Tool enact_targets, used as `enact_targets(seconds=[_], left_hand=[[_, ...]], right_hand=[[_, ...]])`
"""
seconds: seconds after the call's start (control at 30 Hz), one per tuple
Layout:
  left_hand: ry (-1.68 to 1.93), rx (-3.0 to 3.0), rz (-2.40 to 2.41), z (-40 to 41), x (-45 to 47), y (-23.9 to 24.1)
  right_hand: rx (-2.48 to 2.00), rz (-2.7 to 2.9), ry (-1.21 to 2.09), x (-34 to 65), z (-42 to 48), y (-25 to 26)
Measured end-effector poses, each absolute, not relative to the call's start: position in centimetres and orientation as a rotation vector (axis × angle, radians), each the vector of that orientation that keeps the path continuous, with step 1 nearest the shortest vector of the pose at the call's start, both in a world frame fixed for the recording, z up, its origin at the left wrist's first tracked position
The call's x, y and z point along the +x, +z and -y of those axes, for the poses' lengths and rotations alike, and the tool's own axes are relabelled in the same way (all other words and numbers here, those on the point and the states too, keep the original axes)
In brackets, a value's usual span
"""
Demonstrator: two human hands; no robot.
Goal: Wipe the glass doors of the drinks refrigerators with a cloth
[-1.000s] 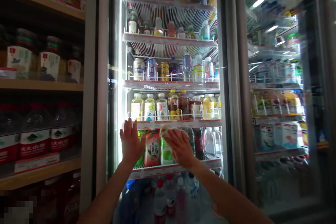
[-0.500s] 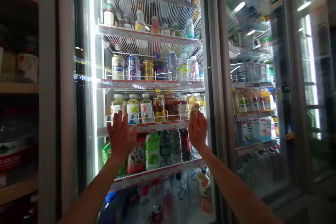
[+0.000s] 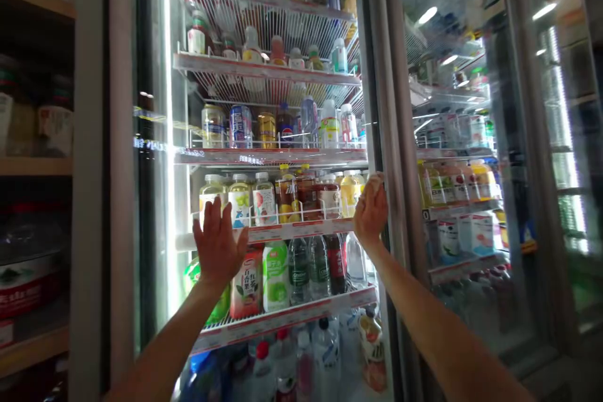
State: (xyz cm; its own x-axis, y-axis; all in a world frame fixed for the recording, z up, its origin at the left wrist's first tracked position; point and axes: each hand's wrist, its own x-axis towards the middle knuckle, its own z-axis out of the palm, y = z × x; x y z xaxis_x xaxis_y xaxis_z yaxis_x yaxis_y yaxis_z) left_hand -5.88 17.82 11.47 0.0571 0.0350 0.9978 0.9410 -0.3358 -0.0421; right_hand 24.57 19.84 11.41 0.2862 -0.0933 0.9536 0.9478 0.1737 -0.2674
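I face a drinks fridge with a glass door point(image 3: 153, 213). My left hand point(image 3: 217, 244) lies flat on the glass with its fingers spread, in front of the juice bottles point(image 3: 240, 200). My right hand point(image 3: 371, 212) presses a small pale cloth point(image 3: 375, 181) against the glass at the door's right edge, beside the grey door frame point(image 3: 384, 94). Its fingers are closed over the cloth. Behind the glass, wire shelves point(image 3: 264, 69) carry cans point(image 3: 241, 127) and bottles.
A second fridge door point(image 3: 471, 157) stands to the right, with bottles and cartons behind it. Wooden shelves point(image 3: 35, 166) with jars and large water bottles stand to the left. More bottles point(image 3: 301, 358) fill the fridge's bottom shelf.
My right hand slid with the cloth from the middle of the glass to the right and up to the door's edge. My left hand stayed flat on the glass. My view shifted right.
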Motion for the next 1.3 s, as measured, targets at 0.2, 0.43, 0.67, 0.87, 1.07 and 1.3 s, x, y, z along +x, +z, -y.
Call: enact_targets(seconds=[0.2,0.43,0.67,0.87,1.07,1.3], left_hand=[[-1.397,-1.535,1.049,-18.5,-5.5,13.8],[-1.347,-1.465,0.958,-19.2,-5.6,13.3],[-1.319,-1.476,0.954,-19.1,-6.1,13.4],[-1.292,-1.459,0.976,-19.0,-7.0,13.5],[-1.293,-1.5,0.994,-18.9,-7.2,13.6],[-1.342,-1.502,1.057,-18.8,-9.3,14.5]], right_hand=[[-0.932,1.568,-1.152,18.3,-18.8,11.2],[-1.019,0.974,-1.01,22.4,-20.5,14.9],[-0.807,1.628,-1.253,17.5,-19.3,12.4],[-1.059,1.06,-0.972,19.7,-20.0,15.2],[-0.768,1.704,-1.232,14.3,-18.9,12.0],[-1.143,1.07,-0.945,20.8,-19.6,16.3]])
